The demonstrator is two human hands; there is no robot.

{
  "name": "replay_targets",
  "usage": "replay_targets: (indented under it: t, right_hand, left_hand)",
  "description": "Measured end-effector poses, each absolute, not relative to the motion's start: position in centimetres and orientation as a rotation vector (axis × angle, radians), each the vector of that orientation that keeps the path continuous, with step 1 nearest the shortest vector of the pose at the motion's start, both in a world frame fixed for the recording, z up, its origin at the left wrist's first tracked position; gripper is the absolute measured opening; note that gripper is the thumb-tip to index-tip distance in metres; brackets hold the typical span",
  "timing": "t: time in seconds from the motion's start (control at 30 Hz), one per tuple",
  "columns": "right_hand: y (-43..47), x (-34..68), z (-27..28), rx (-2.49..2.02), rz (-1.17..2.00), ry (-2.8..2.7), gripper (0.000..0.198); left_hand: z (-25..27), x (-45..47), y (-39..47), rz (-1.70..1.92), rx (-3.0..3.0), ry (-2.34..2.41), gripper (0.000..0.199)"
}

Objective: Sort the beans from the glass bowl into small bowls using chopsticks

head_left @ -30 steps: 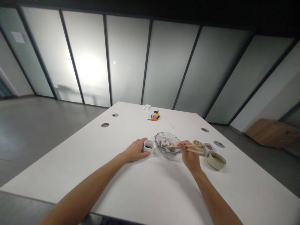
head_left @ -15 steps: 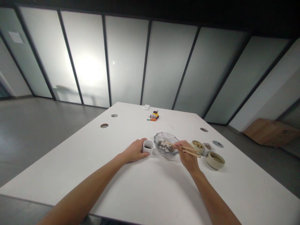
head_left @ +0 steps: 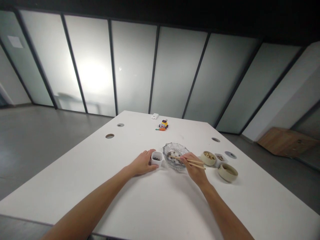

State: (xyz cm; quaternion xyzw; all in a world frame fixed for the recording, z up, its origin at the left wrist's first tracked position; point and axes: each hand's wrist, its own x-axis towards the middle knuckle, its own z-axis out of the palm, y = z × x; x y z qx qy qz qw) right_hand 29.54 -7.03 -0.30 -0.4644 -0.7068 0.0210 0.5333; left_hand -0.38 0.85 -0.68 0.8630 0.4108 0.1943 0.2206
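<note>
My left hand (head_left: 145, 162) is wrapped round a small white square cup (head_left: 157, 162), which stands on the table with dark bits inside. Just right of it sits a clear glass bowl (head_left: 172, 147) with a scalloped rim, holding several small dark pieces too small to name. A pair of wooden chopsticks (head_left: 193, 162) is gripped in my right hand (head_left: 195, 168), over the bowl's right side. Their tips reach down among the pieces at the bowl's left part. Whether the tips pinch a piece, I cannot tell. My right hand hides part of the bowl.
Right of my right hand stand a beige bowl (head_left: 208, 158) of pale pieces, a white square dish (head_left: 220, 160) and another beige bowl (head_left: 227, 172). A toy car (head_left: 163, 124), an orange toy carrot (head_left: 162, 129) and a white box-shaped object (head_left: 154, 116) lie farther back on the white table (head_left: 140, 203).
My right hand and the chopsticks have shifted left over the glass bowl, their tips now farther left. My left hand still holds the white cup. The camera view has tilted slightly.
</note>
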Motion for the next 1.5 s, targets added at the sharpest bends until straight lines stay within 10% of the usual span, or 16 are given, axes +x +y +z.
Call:
replay_targets:
  t: [1.5]
  right_hand:
    - [-7.8,27.6,0.3,-1.074,-0.02,-1.568,0.048]
  left_hand:
    - [-0.7,-0.4,0.8,0.557,2.381,1.119,0.07]
